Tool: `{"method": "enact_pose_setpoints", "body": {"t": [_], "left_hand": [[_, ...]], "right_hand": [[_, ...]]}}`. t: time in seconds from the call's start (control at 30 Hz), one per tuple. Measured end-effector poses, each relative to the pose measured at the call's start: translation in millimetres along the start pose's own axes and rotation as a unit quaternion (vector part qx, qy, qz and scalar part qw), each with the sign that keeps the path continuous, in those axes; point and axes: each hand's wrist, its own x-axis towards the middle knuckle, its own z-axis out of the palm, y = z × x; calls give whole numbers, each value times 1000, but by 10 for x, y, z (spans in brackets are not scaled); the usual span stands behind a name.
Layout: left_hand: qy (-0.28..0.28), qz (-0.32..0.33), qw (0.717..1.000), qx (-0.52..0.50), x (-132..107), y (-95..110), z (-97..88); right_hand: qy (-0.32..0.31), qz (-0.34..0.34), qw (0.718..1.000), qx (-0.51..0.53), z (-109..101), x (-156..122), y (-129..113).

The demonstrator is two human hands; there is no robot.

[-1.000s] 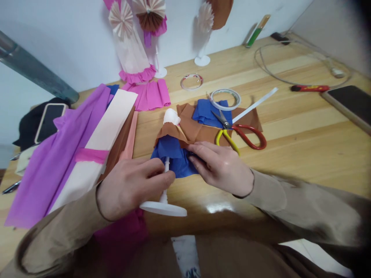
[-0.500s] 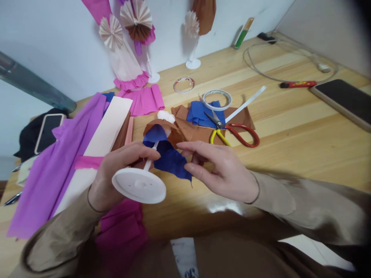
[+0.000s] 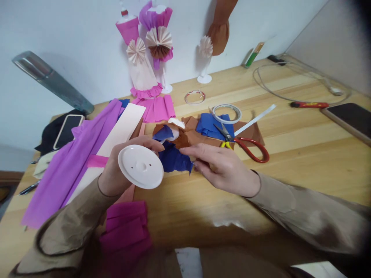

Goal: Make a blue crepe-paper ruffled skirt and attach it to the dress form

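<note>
My left hand [image 3: 121,160] is closed around the thin stem of a small white mannequin stand, tilted so that its round base [image 3: 141,167] faces me. Brown crepe paper [image 3: 183,139] and dark blue crepe paper [image 3: 174,158] hang about the stand's far end. With thumb and fingers pinched together, my right hand [image 3: 220,164] grips the right edge of the blue crepe paper. Just beyond that hand lie scissors [image 3: 227,135] with one red and one yellow handle, over folded blue paper [image 3: 204,124] and brown paper.
Purple crepe paper [image 3: 78,154], a cream strip [image 3: 123,127] and pink pleated paper [image 3: 158,109] lie left. A tape roll [image 3: 226,113] rests behind the scissors. Dressed mannequins [image 3: 142,69] stand along the wall. At right are a phone [image 3: 348,119], a red-handled tool [image 3: 310,105] and a cable [image 3: 261,79].
The stand's base has tipped up to face me more fully. My right fingers have closed on the blue paper's edge. The whole view has shifted, showing more of the wall.
</note>
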Motion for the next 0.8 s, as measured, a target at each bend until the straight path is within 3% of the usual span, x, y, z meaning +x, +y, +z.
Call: {"method": "enact_pose_setpoints", "body": {"t": [0.1,0.3,0.47,0.8], "left_hand": [[45,-46,993,-101,12,121,1],[40,-65,982,-173,31,146,-53],[27,-56,977,-205,27,149,-85],[11,-4,996,-83,-30,186,-109]], "right_hand": [[-37,-63,994,-87,25,56,19],[-24,-152,963,-221,58,177,56],[4,-174,951,-255,40,202,69],[-37,-115,960,-254,71,153,18]]}}
